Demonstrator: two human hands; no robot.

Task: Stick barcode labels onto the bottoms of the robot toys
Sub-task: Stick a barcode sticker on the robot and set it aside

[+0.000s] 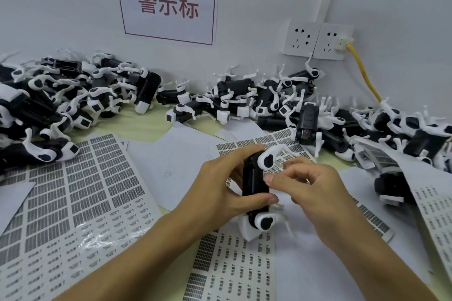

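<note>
My left hand (222, 186) grips a black-and-white robot toy (255, 190) above the table, with its black underside turned toward my right hand. My right hand (310, 190) has its fingers curled and its thumb and forefinger pressed on the toy's underside, at a small white barcode label (266, 172). Label sheets lie on the table: a big one (80, 198) at the left, one under my hands (232, 269), another behind the toy (288, 144).
Piles of robot toys lie along the wall, at the left (61, 95), the centre (239, 98) and the right (391, 129). Wall sockets (318, 40) with a yellow cable (364, 73) sit at the back right. A sign with red characters (167, 0) hangs on the wall.
</note>
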